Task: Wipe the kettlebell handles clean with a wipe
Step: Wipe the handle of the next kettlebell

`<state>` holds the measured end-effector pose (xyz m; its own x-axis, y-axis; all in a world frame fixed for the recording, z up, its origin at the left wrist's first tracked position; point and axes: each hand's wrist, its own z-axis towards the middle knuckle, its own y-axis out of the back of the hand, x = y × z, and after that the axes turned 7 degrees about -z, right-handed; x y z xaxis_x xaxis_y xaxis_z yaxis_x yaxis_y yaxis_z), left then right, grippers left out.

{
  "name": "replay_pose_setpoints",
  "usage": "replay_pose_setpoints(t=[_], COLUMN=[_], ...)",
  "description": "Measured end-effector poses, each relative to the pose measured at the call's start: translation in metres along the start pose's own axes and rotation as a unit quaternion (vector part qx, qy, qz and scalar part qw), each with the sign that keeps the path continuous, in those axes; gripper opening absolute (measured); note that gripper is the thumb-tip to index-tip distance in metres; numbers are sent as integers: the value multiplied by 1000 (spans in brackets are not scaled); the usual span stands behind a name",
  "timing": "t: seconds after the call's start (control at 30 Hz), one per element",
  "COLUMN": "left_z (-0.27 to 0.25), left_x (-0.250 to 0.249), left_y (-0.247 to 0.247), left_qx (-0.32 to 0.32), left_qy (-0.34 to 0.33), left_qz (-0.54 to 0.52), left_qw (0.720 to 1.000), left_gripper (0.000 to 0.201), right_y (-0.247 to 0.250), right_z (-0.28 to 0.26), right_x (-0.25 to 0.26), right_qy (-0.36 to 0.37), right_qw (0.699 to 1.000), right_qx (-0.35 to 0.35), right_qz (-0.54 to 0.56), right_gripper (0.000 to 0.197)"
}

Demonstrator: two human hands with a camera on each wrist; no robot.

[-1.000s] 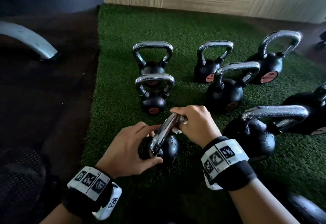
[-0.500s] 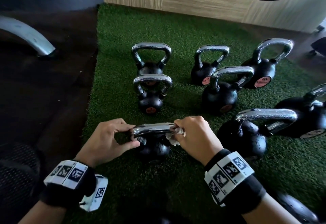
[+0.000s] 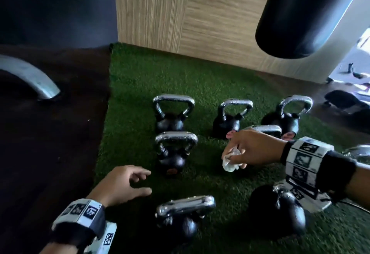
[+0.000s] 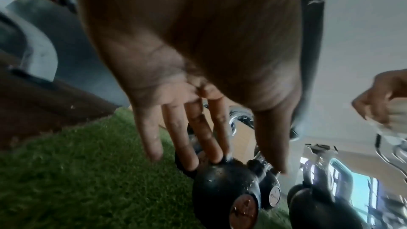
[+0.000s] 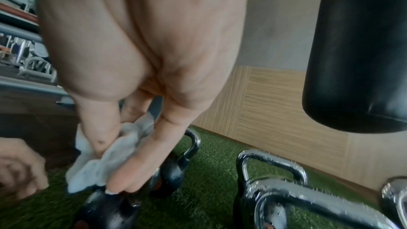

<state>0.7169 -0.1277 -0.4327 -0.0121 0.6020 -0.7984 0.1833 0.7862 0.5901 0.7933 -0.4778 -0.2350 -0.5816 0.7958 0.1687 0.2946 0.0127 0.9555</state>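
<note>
Several black kettlebells with chrome handles stand on green turf (image 3: 140,77). The nearest kettlebell (image 3: 185,207) stands upright at the bottom middle, with no hand on it. My left hand (image 3: 138,181) hovers open above the turf, just left of a small kettlebell (image 3: 176,147), fingers spread and relaxed (image 4: 193,138). My right hand (image 3: 236,153) is raised to the right of that kettlebell and pinches a crumpled white wipe (image 3: 230,162) between thumb and fingers; the wipe (image 5: 105,159) hangs below the fingers in the right wrist view.
A black punching bag (image 3: 306,13) hangs at the upper right. A wood-panel wall (image 3: 200,23) borders the turf at the back. Dark flooring and a curved grey machine leg (image 3: 34,77) lie to the left. More kettlebells (image 3: 284,117) crowd the right side.
Both hands have let go of the nearest kettlebell's handle and moved away toward the small kettlebell behind it. The right hand lifted with the wipe. The head view has tilted upward.
</note>
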Motion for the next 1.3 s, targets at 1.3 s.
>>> replay_pose_setpoints(t=[1.3], left_z=[140], left_x=[2], left_y=[-46], left_qx=[-32], left_qy=[122], left_qz=[-141], left_qw=[982], left_gripper=[102], right_y=[-24], right_z=[160], right_x=[9], right_qy=[108], right_qw=[988], right_qx=[-105], right_qz=[16], right_gripper=[26])
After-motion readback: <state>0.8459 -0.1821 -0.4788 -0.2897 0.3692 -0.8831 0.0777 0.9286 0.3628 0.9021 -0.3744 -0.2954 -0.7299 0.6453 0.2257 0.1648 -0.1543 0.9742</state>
